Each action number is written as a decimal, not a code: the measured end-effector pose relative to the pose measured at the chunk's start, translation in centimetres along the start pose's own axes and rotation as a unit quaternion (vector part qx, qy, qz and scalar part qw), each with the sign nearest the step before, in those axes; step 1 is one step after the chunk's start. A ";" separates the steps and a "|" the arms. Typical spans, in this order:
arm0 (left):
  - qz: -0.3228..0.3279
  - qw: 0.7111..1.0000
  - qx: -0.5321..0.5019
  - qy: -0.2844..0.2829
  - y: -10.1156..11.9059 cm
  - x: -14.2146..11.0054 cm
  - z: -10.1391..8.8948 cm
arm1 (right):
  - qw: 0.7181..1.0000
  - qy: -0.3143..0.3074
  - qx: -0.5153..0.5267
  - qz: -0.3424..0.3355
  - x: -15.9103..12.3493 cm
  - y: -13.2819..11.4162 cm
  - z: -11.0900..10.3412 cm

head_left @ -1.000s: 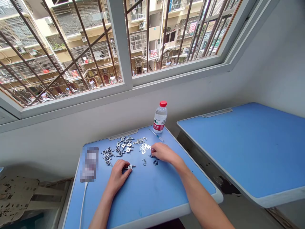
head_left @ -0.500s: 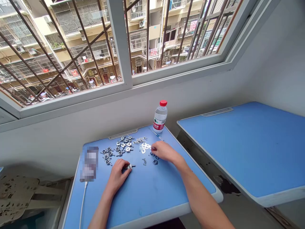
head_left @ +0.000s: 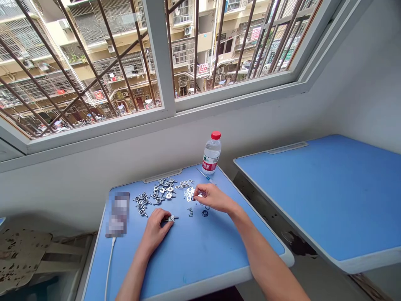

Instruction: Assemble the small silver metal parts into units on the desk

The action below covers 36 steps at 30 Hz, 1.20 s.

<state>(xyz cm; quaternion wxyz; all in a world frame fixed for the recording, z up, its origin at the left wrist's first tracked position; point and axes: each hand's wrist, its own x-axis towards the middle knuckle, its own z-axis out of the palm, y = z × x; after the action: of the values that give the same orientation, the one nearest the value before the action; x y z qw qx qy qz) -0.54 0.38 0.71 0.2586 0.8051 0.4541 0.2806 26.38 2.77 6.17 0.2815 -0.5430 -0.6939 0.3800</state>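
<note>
"Blue is covering the desktop in the head view. How many metal fittings are you counting on it?"

"Five are lying in the leftmost group. Just beside them, a fuller group is overlapping too much for a sure count. One lone metal fitting is lying nearer the person, at the left hand."

"How is that hand standing?"

"It is half curling, resting low on the desktop. Thumb and fingers are closing on one end of the lone fitting, while the other end is poking out to the right."

"And the right hand?"

"Thumb and forefinger are pinching one small dark ring, beside the flat plates in this view; whether it is touching them, I cannot tell."

"What else are you counting?"

"Several black rings are lying near the right wrist, some overlapping, so I am giving no total. Tiny screws are clustering between the hands, too small to number. Small metal brackets are lying beyond the plates. One red-capped water bottle is standing at the back corner, one slim screwdriver is lying just before it, and one white cable is running from one blurred slab at the left."
</note>
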 end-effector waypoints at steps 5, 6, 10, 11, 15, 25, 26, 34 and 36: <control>-0.005 1.000 -0.001 -0.006 0.4 0.0 -0.1 | 0.993 0.001 0.122 0.002 0.1 -0.5 0.7; -0.005 1.000 -0.002 -0.007 0.5 0.0 -0.1 | 0.990 0.003 0.139 0.004 0.2 -0.6 0.9; -0.002 1.000 -0.014 -0.011 0.8 -0.2 -0.6 | 0.975 -0.011 0.220 0.000 0.5 -1.3 2.0; 0.001 1.000 -0.017 -0.005 0.9 -0.3 -0.8 | 0.971 -0.019 0.237 0.002 0.5 -1.5 2.3; -0.001 0.996 -0.019 0.090 1.7 -0.2 -1.3 | 0.968 -0.035 0.250 0.006 0.3 -2.0 3.6; -0.024 0.984 -0.165 0.070 5.9 1.9 -0.7 | 0.973 -0.056 0.219 -0.050 -0.2 -3.1 4.0; -0.028 0.981 -0.178 0.068 5.8 2.0 -0.6 | 0.973 -0.055 0.221 -0.049 -0.2 -3.1 4.0; -0.072 0.973 -0.212 0.049 4.7 2.1 0.0 | 0.975 -0.041 0.209 -0.060 -0.5 -2.9 3.8; -0.079 0.972 -0.215 0.046 4.7 2.2 0.0 | 0.978 -0.032 0.194 -0.067 -0.6 -2.9 3.8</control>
<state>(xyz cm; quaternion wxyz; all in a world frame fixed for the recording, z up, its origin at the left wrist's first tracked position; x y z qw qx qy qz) 3.19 0.13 4.31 0.4256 0.6787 0.4564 0.3872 21.92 1.01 6.51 0.3837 -0.4179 -0.6505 0.5050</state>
